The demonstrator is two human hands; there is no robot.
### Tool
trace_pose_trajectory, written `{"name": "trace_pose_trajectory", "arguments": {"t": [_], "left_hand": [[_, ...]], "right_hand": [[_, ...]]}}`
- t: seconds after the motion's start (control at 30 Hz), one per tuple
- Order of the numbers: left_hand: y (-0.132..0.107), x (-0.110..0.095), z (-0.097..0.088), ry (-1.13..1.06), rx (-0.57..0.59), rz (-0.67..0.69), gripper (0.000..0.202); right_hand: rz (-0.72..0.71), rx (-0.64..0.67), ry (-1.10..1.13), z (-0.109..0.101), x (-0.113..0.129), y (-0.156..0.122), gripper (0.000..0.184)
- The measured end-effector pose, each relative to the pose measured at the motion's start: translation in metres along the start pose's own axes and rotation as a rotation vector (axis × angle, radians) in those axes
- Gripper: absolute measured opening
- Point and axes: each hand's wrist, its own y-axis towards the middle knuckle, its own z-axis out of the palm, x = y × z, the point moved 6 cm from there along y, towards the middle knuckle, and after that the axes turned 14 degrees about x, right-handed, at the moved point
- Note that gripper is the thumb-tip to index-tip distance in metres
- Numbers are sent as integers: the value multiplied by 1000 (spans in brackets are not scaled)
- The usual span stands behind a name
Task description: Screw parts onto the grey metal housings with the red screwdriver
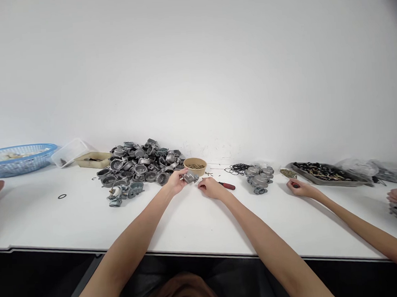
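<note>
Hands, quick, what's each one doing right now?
Left hand: closed on a grey metal part.
Right hand: knuckles down on the table, grip cannot be told.

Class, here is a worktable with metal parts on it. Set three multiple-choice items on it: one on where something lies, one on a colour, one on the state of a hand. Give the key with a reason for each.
1. Where is the big pile of grey metal parts?
A. To the left of the tan bowl
B. Inside the blue basket
C. At the table's front edge

2. What colour is the screwdriver's handle?
A. Yellow
B. Red
C. Green

3. What is the person's left hand doing?
A. Lying flat and empty
B. Gripping the basket
C. Holding a small metal part

Key:
1 A: the pile of grey metal parts lies left of the tan bowl, near the wall.
2 B: the screwdriver by the right hand has a red handle.
3 C: the left hand is closed round a small metal part just before the bowl.
</note>
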Motion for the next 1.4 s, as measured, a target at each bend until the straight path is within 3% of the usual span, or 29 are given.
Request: {"name": "trace_pose_trajectory", "arguments": {"t": [0.23, 0.53, 0.67, 0.8, 1.13, 1.4], "left_hand": [[2, 1, -4, -10, -45, 35, 18], [4, 3, -3, -14, -3, 53, 50], [3, 3, -3, 14, 14, 79, 61], [3, 3, 0, 17, 46, 101, 64], [-1, 15, 10, 84, 87, 95, 58], [-3, 14, 16, 83, 83, 121, 55]], "right_hand": [[17, -45, 14, 0, -3, 0, 20], [101, -240, 521, -12, -17, -9, 16], [150, -256, 662, -12, -17, -10, 21], [100, -252, 777, -9, -12, -6, 25], [109, -316, 834, -7, -8, -5, 22], [111, -365, 805, -6, -17, -5, 25]]}}
